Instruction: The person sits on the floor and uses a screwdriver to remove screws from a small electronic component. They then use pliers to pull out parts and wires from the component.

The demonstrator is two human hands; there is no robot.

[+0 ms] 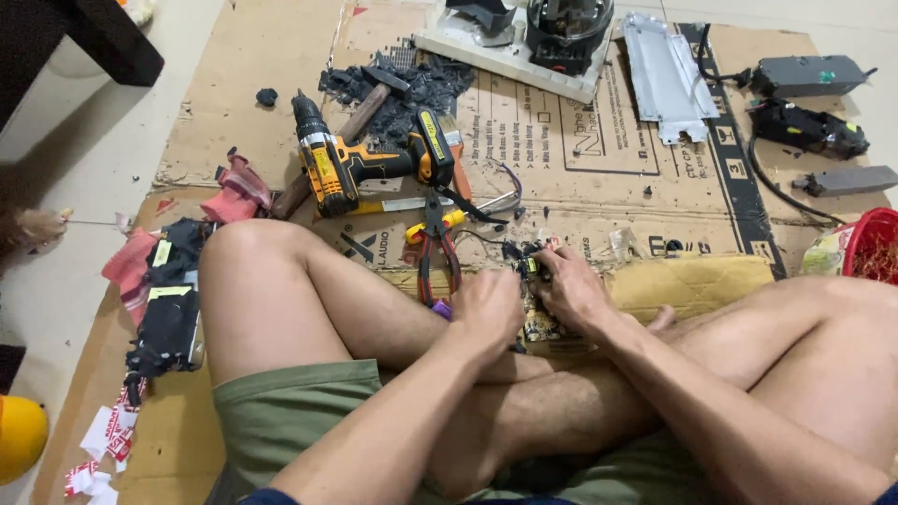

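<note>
Gripping a half-hidden circuit board [541, 323], both hands' fingers [552, 262] obscured.

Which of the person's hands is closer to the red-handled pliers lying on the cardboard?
Left. The left hand sits just right of the red-handled pliers, almost at their handles. The right hand is farther right, on the small circuit board both hands work on.

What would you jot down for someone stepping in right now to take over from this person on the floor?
Left hand: closed around a purple-handled tool, pressed to the circuit board.
Right hand: fingers gripping the board's top edge, steadying it over the crossed legs.
Nearby on the cardboard: red-handled pliers, yellow cordless drill, hammer by a pile of black debris.
Done: several casings already lie apart.
Left: the board is not yet out of the hands.
</note>
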